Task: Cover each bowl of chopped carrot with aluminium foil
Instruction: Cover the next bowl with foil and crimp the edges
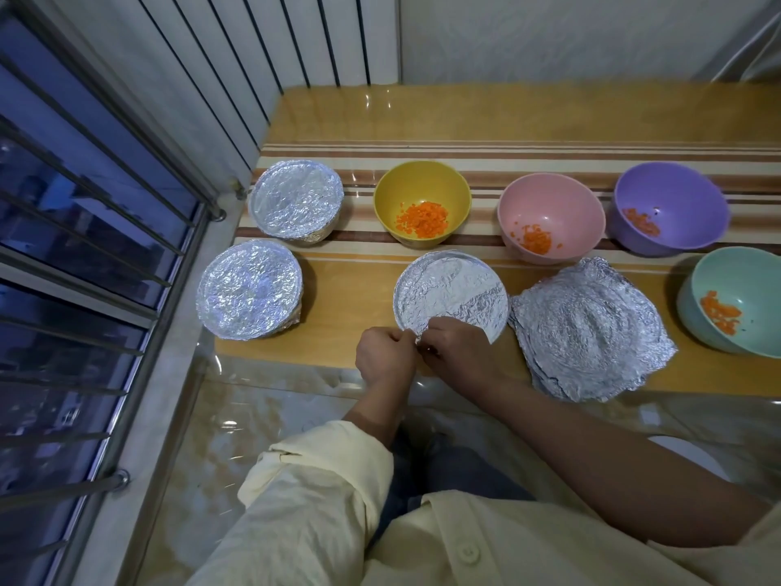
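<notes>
Pinching the near rim of the round bowl capped in crinkled silver foil (451,296), mid-front on the wooden desk (346,289), with left hand (386,353) and right hand (460,348) both in a narrow grip on the foil edge, probably crimping it snug.

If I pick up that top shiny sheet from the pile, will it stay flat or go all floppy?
Probably floppy: the foil sheets look thin and crinkled, so one would likely sag and feel light. It would likely keep new creases, as the foil cover holds its pressed round rim. Rough tugging might tear it.
</notes>
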Demonstrator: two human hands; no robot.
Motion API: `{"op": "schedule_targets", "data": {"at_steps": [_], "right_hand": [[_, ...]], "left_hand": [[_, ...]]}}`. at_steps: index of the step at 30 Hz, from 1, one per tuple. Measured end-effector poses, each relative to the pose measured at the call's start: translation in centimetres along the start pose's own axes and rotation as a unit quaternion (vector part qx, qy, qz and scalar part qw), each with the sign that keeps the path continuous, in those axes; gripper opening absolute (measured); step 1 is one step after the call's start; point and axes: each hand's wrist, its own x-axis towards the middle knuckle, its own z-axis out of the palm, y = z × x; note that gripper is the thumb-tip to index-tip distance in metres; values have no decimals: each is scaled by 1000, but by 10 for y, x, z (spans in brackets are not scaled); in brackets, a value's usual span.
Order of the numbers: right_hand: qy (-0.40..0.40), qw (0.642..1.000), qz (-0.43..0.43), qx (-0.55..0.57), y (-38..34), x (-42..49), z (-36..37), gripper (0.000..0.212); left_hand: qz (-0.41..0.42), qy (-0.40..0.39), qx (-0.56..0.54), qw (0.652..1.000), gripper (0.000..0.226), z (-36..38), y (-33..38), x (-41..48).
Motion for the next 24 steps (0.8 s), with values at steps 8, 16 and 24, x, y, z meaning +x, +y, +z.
{"op": "schedule_targets", "data": {"at_steps": [8,16,24], "right_hand": [[6,1000,-2,9,-4,-1,-1,18],[2,1000,-3,17,2,0,-2,11],[9,999,-38,-9,5,-10,-7,12]], "left_hand": [[-16,-15,-31,999,34,1,-8,-4],[3,-20,21,1000,31,-3,0,8],[2,-22,35,999,29,-10,1,20]]}}
